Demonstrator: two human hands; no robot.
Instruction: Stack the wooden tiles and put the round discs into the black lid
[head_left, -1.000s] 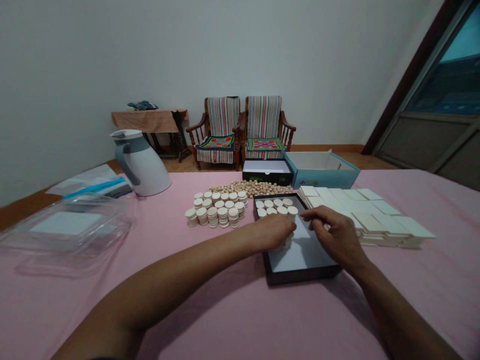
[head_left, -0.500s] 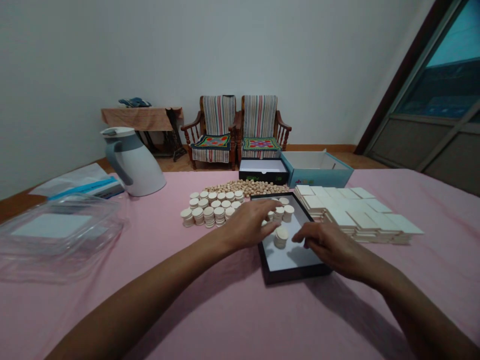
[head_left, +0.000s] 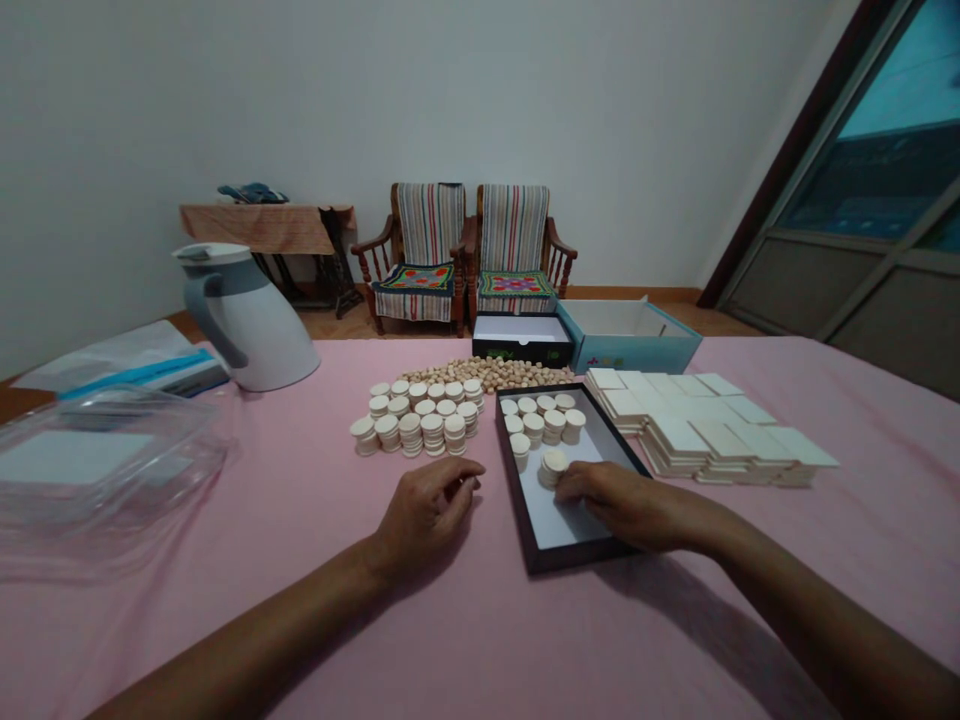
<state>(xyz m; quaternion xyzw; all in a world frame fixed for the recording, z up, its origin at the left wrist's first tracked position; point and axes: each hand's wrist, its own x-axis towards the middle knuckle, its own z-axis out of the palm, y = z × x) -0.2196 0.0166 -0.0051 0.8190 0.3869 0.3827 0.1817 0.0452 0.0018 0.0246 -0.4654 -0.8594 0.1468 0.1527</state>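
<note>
A shallow black-rimmed tray (head_left: 583,556) with a white floor holds several stacks of round wooden discs (head_left: 553,426) toward its far left. A separate stack of wooden discs (head_left: 553,462) stands nearer in the tray. My right hand (head_left: 619,500) reaches over the tray's right side, its fingers closed together against the right side of that stack; the thumb is mostly hidden. Left of the tray, my left hand (head_left: 429,508) is low over the cloth with fingers loosely curled, a gap before the thumb, and nothing held. Beyond it are more disc stacks (head_left: 410,428) in rows.
Square wooden tiles (head_left: 705,420) lie stacked right of the tray. Behind are a pile of small wooden pieces (head_left: 491,374), a black box (head_left: 523,350) and a blue box (head_left: 637,350). A white jug (head_left: 262,335) and clear plastic containers (head_left: 112,470) stand left on the pink cloth (head_left: 480,640).
My left hand has drawn back from over the tray to the cloth at its left. My right hand has moved left until its fingers meet the near stack. The view has shifted slightly.
</note>
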